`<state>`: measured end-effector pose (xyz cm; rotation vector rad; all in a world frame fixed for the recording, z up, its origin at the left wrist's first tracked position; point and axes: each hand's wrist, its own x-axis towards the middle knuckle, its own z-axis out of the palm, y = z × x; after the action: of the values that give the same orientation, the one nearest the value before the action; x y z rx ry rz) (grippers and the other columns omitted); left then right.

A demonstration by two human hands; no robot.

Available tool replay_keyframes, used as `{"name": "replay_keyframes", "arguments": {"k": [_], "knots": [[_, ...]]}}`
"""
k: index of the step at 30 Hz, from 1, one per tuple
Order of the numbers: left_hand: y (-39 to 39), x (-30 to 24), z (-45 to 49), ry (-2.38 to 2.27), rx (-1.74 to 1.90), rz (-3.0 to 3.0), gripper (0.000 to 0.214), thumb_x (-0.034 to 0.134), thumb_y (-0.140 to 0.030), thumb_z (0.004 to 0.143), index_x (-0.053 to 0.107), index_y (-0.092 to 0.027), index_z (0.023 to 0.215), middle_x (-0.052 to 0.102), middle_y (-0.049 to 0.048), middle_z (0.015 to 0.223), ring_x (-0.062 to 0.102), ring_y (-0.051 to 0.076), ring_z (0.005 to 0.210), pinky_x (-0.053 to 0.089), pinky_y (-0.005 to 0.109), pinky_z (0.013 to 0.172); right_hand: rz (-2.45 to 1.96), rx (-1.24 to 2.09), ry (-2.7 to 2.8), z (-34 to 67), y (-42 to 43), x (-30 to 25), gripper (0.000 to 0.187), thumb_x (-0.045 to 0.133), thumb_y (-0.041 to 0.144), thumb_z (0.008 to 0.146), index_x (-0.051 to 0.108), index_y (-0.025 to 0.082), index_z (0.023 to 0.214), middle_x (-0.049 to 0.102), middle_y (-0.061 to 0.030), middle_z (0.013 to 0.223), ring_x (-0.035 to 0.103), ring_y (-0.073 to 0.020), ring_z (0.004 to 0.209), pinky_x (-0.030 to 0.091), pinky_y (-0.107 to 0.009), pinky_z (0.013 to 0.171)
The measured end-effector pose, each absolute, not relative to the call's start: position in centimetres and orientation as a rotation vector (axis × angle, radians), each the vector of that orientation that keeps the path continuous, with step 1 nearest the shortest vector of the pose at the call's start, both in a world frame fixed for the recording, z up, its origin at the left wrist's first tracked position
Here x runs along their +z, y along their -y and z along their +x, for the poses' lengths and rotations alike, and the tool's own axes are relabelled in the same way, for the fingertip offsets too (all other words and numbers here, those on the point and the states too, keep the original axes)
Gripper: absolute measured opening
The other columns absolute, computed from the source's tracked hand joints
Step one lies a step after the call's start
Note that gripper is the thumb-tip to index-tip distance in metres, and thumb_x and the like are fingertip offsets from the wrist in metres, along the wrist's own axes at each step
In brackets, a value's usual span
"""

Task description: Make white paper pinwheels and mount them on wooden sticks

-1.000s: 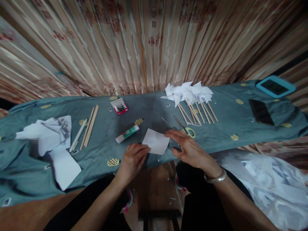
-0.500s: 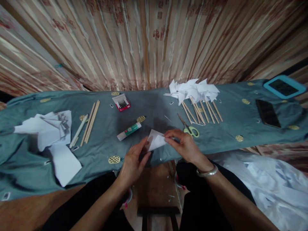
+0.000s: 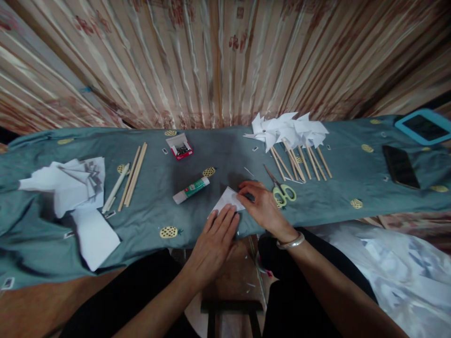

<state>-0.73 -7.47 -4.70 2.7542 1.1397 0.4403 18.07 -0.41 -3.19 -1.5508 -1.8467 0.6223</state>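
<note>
A small white paper (image 3: 228, 200) lies folded into a triangle near the front edge of the desk (image 3: 352, 180), at its middle. The left hand (image 3: 215, 239) lies flat on the paper's near part, fingers stretched out and close together, pressing down rather than gripping. The right hand (image 3: 262, 206) rests on the paper's right side with fingers bent, fingertips on the fold; whether it pinches the sheet cannot be told.

Just right of that hand lie green-handled scissors (image 3: 283, 189). Left of the paper lies a glue stick (image 3: 191, 190) with a green label. Farther back stands a small red box (image 3: 181, 148), open, with dark metal bits inside, too small to make out. At the far right of the middle lies a cluster of white paper pinwheels (image 3: 289, 130) on wooden sticks. On the left lie loose wooden sticks (image 3: 133, 176) and a heap of white paper scraps (image 3: 72, 185). At the right end lie a dark phone (image 3: 400, 166) and a blue-framed tablet (image 3: 423, 127).
</note>
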Motion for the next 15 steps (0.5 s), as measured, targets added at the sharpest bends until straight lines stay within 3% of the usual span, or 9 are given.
{"name": "replay_keyframes", "arguments": {"k": [15], "knots": [[7.04, -4.46, -0.63, -1.137, 0.377, 2.712, 0.057, 0.052, -0.023, 0.092, 0.036, -0.007, 0.145, 0.039, 0.0213, 0.153, 0.027, 0.034, 0.146, 0.036, 0.055, 0.114, -1.584, 0.445, 1.810, 16.99, 0.77, -3.81, 0.012, 0.058, 0.012, 0.079, 0.061, 0.022, 0.074, 0.070, -0.0095, 0.098, 0.063, -0.0247, 0.098, 0.051, -0.038, 0.089]]}}
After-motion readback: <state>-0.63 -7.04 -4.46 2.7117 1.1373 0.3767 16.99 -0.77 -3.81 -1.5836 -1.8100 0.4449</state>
